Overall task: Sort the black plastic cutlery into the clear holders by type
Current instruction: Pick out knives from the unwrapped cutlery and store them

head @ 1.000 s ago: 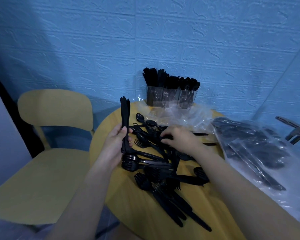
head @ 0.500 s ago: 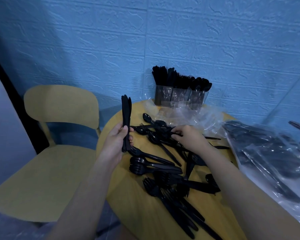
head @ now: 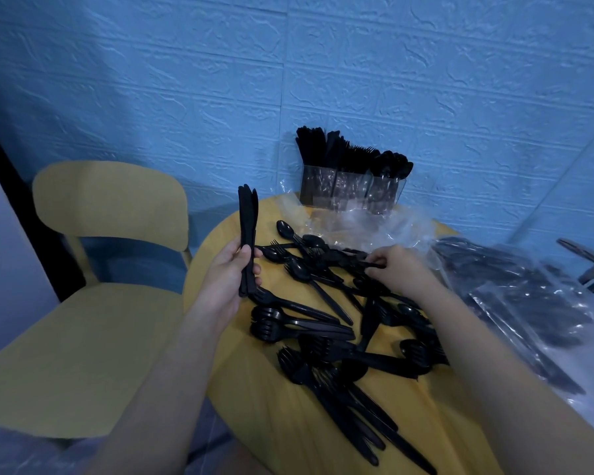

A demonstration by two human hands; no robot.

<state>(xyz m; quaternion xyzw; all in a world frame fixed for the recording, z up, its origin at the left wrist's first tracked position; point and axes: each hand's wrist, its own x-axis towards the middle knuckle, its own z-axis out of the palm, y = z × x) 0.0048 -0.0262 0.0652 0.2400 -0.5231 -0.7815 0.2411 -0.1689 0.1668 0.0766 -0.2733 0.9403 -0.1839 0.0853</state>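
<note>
A loose pile of black plastic forks, spoons and knives (head: 326, 320) covers the round yellow table (head: 254, 406). My left hand (head: 228, 279) grips an upright bundle of black knives (head: 247, 221) at the table's left edge. My right hand (head: 396, 270) reaches into the far side of the pile and pinches a black piece of cutlery (head: 357, 264) lying there; its type is unclear. The clear holders (head: 350, 190) stand at the table's far edge against the wall, filled with knives on the left, forks in the middle and spoons on the right.
Crumpled clear plastic wrap (head: 354, 226) lies in front of the holders. A clear bag of more black cutlery (head: 522, 303) lies to the right. A yellow chair (head: 93, 279) stands left of the table. The blue textured wall (head: 288, 80) is close behind.
My right hand has shifted slightly toward the far right of the pile and now pinches a piece there. My left hand still holds the knives upright. The camera moved closer.
</note>
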